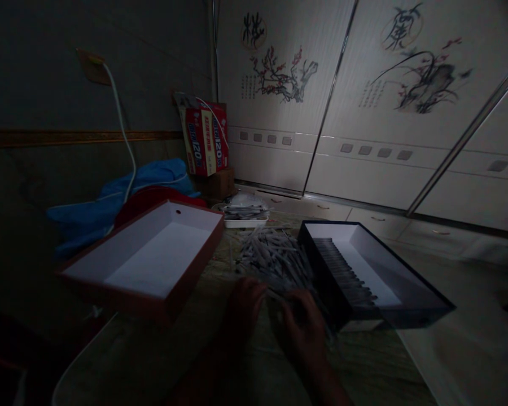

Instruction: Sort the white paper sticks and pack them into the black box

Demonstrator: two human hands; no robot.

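Observation:
My left hand [244, 301] is closed at the near edge of a loose pile of thin, pale sticks [277, 256]. To its right, my right hand [302, 316] is also closed, with its fingertips around one end of a thin stick-like piece [274, 294]. That piece spans the gap between both hands, and its details are blurred in the dim light. Beside the pile stands a dark box [400, 262] with a white inside. Several slim dark-ended pieces [347, 273] lie in a row along its left side.
A red-brown box [152, 254] with a bare white inside stands left. Behind the pile is a white tray [246, 223] holding thin items under plastic. Blue cloth [152, 175], a red carton [207, 138] and a white cable [121, 113] are at the back left.

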